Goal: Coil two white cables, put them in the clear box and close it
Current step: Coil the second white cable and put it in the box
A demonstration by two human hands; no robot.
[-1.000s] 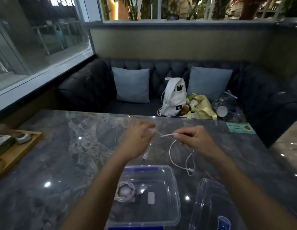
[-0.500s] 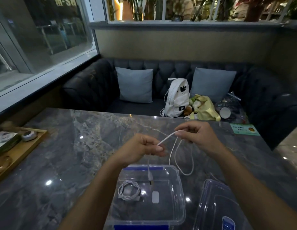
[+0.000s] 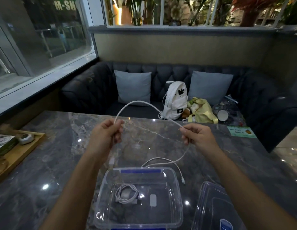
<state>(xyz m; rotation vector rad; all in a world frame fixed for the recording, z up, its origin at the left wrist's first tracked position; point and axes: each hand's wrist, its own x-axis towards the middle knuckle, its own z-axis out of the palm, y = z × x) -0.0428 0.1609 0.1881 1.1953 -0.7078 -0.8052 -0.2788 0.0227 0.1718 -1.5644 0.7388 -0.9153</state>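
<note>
My left hand [image 3: 106, 135] and right hand [image 3: 197, 136] were raised apart above the table [image 3: 61, 155], each with curled fingers pinching the white cable [image 3: 137, 102]. It arched between them and trailed from my right hand onto the tabletop. The clear box [image 3: 177, 183] stood open, holding the coiled cable [image 3: 126, 193], with its lid [image 3: 211, 205] just to the right.

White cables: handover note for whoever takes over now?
Left hand and right hand: each grips the loose white cable, which arcs between them; its tail trails onto the table beyond the clear box.
Coiled white cable lies in the box, which is open; lid lies to its right.
Done: one cable coiled and boxed.
Left: coil the second, box it, close the lid.
</note>
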